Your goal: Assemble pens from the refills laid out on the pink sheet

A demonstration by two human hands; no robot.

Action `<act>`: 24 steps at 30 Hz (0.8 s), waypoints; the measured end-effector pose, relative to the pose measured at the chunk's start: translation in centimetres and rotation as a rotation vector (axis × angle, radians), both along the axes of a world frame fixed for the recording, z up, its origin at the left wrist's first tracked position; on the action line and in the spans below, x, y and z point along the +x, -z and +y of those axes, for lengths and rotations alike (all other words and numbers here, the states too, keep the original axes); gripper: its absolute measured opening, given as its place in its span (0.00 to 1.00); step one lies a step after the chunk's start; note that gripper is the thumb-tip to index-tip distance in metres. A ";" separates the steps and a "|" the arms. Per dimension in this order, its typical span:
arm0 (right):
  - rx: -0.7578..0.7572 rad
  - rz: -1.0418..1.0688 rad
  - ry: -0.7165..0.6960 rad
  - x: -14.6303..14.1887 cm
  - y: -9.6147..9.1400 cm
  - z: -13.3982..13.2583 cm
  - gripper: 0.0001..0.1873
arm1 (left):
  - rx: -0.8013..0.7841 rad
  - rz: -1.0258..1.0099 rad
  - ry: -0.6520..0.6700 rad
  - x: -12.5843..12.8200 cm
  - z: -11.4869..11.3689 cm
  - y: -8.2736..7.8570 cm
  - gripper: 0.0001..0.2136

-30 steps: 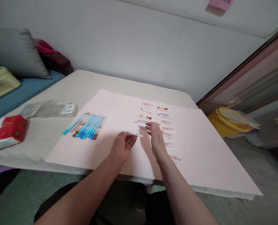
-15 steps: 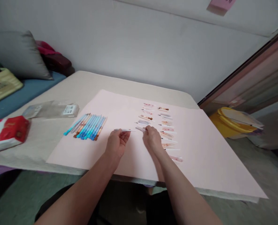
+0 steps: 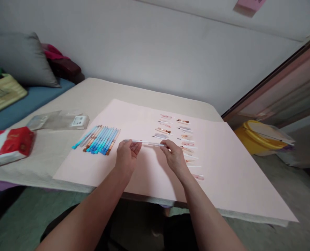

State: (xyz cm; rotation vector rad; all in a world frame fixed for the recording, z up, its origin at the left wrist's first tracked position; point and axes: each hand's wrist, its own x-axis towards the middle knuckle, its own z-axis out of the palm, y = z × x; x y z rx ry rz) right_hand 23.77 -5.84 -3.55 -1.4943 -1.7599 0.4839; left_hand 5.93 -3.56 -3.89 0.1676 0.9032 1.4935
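Note:
My left hand (image 3: 127, 157) and my right hand (image 3: 174, 157) hover over a pink paper sheet (image 3: 134, 167) and together hold a thin clear pen (image 3: 146, 142) level between them. The left fingers pinch its left part, the right fingers pinch its right end. A row of several blue pens (image 3: 99, 140) lies to the left of my left hand. Two columns of small pen parts and thin refills (image 3: 182, 139) lie just beyond and to the right of my right hand.
The sheet lies on a beige table (image 3: 92, 94). A clear plastic packet (image 3: 58, 121) and a red tissue pack (image 3: 7, 144) lie at the left. Grey pillow (image 3: 21, 59) on a blue mattress at far left. A yellow basin (image 3: 251, 136) stands on the floor at right.
My right hand picked a piece from the column and brought it to the piece in my left hand; the two pieces now form one line held by both hands.

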 end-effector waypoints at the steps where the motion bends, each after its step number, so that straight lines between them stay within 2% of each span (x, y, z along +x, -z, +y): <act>1: -0.005 0.014 0.007 0.0 -0.1 0.0 0.07 | 0.003 -0.003 -0.004 -0.1 0.1 0.0 0.07; 5: -0.001 0.059 0.005 0.0 -0.3 -0.2 0.08 | 0.008 0.000 -0.002 -0.3 0.1 -0.2 0.07; 13: 0.004 0.013 0.039 -0.1 -0.6 -0.4 0.08 | 0.059 0.065 0.021 0.0 -0.1 -0.1 0.08; 19: -0.041 0.134 0.008 0.0 -0.9 -0.5 0.07 | 0.069 0.070 0.029 0.0 -0.2 -0.1 0.08; 24: -0.109 0.218 -0.011 0.1 -0.4 -0.3 0.07 | 0.086 0.085 0.046 0.4 -0.6 -0.4 0.08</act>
